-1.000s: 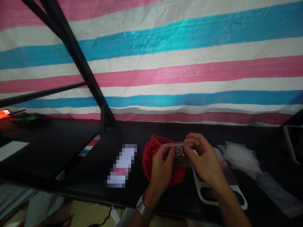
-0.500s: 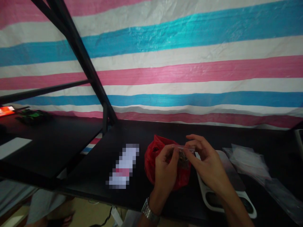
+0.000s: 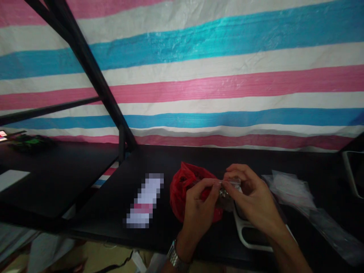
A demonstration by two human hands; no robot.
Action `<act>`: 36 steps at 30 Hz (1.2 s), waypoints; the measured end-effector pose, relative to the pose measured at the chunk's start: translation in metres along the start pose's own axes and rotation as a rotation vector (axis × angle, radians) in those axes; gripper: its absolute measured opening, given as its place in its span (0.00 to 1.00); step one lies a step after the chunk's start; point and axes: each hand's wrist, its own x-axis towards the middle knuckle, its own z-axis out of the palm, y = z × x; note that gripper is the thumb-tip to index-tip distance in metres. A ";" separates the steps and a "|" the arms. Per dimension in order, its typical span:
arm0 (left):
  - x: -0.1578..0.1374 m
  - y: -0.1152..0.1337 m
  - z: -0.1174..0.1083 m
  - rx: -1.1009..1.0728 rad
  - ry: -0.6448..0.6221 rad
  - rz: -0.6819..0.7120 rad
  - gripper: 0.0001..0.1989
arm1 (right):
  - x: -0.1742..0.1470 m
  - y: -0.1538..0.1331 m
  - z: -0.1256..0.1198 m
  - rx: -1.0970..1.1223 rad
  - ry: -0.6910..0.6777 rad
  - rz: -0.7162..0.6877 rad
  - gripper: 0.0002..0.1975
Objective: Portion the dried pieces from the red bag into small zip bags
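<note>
Both hands pinch one small clear bag (image 3: 226,191) by its top edge: left hand (image 3: 200,204) at its 9 o'clock end, right hand (image 3: 251,201) at its 3 o'clock end. Bag's long axis along the top runs 9-to-3, between the fingertips, equally near both. Red bag (image 3: 184,189) sits just behind at 10 o'clock; white scale (image 3: 250,235) lies under the right hand; clear bags (image 3: 290,187) at 3 o'clock, apart.

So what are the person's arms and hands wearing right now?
Both hands are bare, with no gloves or rings to be seen. The left hand has a silver metal link watch at the wrist. The right hand and forearm show no sleeve or band.
</note>
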 end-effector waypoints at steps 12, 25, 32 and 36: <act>-0.022 -0.007 -0.007 0.268 0.047 0.247 0.18 | 0.007 -0.008 -0.073 -0.034 0.257 0.208 0.26; -0.041 -0.009 -0.021 0.611 0.035 0.715 0.13 | 0.013 0.038 -0.117 -0.555 0.492 0.189 0.18; -0.078 0.007 0.013 0.610 -0.184 0.882 0.17 | 0.012 0.041 -0.128 -0.333 0.842 0.138 0.16; -0.094 -0.008 0.032 0.539 -0.399 1.002 0.19 | 0.012 0.039 -0.129 -0.316 0.875 0.148 0.15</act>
